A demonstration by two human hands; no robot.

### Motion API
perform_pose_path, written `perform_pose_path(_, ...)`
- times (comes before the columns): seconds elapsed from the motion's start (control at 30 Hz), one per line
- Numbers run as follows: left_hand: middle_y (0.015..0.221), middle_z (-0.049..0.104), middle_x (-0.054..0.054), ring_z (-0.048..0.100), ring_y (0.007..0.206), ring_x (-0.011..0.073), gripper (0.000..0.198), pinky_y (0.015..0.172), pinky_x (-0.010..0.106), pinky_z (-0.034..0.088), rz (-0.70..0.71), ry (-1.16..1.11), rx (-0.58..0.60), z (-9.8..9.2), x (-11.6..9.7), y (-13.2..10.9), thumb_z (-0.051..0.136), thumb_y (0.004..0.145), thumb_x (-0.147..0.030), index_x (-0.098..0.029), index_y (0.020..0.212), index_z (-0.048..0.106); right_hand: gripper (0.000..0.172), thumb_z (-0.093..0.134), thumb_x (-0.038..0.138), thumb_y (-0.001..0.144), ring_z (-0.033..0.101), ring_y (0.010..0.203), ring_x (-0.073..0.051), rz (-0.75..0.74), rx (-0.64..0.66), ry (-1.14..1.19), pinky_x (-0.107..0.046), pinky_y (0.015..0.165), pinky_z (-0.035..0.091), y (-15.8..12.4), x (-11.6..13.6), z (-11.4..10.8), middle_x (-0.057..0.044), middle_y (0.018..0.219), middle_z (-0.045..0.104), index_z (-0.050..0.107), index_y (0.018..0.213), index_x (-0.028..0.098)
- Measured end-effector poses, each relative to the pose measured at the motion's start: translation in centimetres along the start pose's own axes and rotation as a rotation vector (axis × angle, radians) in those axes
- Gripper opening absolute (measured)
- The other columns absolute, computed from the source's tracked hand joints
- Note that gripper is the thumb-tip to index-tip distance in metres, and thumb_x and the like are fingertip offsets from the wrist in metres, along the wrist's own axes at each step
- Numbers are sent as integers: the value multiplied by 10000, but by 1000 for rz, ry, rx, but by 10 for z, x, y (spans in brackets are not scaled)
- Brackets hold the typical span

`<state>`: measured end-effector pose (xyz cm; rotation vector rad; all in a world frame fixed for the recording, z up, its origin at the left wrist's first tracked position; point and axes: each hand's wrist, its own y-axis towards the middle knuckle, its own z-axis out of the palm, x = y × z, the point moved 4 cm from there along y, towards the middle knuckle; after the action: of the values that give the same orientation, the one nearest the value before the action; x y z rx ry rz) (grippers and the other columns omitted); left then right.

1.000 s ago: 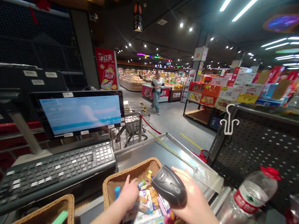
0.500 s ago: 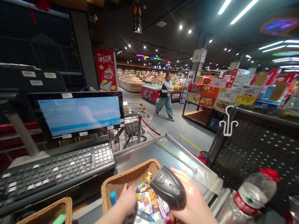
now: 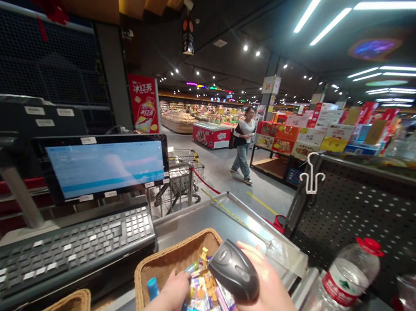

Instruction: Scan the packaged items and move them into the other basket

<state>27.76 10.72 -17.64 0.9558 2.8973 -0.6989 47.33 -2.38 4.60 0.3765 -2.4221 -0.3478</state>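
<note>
My right hand (image 3: 267, 294) grips a black handheld barcode scanner (image 3: 235, 268), held over a wicker basket (image 3: 169, 261) full of small colourful snack packets (image 3: 205, 305). My left hand (image 3: 176, 292) reaches down into the basket with its fingers curled among the packets; what they hold is hidden. A blue-capped item (image 3: 152, 288) lies just left of that hand.
A black keyboard (image 3: 63, 248) and a lit till screen (image 3: 105, 164) stand to the left. A second wicker basket (image 3: 64, 307) sits at the bottom left. A water bottle with a red cap (image 3: 350, 274) stands on the steel counter (image 3: 221, 217) at right. A person (image 3: 244, 143) walks past shopping trolleys (image 3: 183, 172) beyond.
My left hand has dug a little deeper into the basket's packets. The scanner hand has barely moved. The view has tipped slightly upward, and the distant person has walked to the right.
</note>
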Motion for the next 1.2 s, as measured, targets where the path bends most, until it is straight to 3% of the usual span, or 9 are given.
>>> perform_pose_path(0.13, 1298, 623, 89, 510, 1263, 354, 573, 1215, 565, 43, 41, 11, -60, -9, -1, -4, 679, 585, -257, -256, 1158, 694, 595, 678, 191, 671, 491, 1358, -399, 13, 7, -24, -699, 1180, 212, 2, 1, -2, -148, 1297, 669, 645, 1264, 230)
perform_pose_path(0.27, 1335, 596, 70, 469, 1302, 324, 392, 1220, 557, -3, 106, 35, -133, -22, -2, -12, 634, 630, -250, -259, 1010, 734, 552, 677, 232, 687, 488, 1359, -408, 31, 3, -33, -698, 1177, 222, 5, 2, 0, -180, 1332, 645, 658, 1238, 190)
perform_pose_path(0.43, 1389, 568, 49, 437, 1347, 276, 261, 1225, 552, 19, 184, -1, -274, -41, 4, -33, 605, 685, -204, -249, 917, 716, 542, 691, 249, 704, 491, 1360, -393, 31, -41, -3, -678, 1167, 276, 7, 0, 4, -165, 1323, 652, 651, 1241, 194)
perform_pose_path(0.73, 1325, 629, 58, 516, 1298, 260, 139, 1206, 604, 127, 209, -66, -681, -52, 38, -74, 627, 734, -146, -222, 848, 601, 541, 678, 232, 711, 556, 1289, -383, -43, -176, 39, -635, 1141, 341, 27, 0, 24, -153, 1290, 673, 640, 1249, 190)
perform_pose_path(0.97, 1373, 602, 71, 494, 1333, 267, 240, 1208, 598, 182, 155, 0, -865, -78, 60, -128, 609, 738, -107, -233, 941, 586, 473, 651, 246, 705, 578, 1246, -377, -67, -191, 94, -579, 1087, 414, 46, 25, 45, -160, 1259, 680, 667, 1170, 161)
perform_pose_path(1.2, 1340, 621, 92, 539, 1292, 276, 215, 1179, 615, 259, -11, 70, -998, -114, 87, -200, 554, 749, -80, -230, 903, 558, 499, 643, 191, 675, 581, 1228, -351, -169, -143, 139, -536, 1087, 417, 61, 81, 80, -133, 1259, 685, 672, 1173, 181)
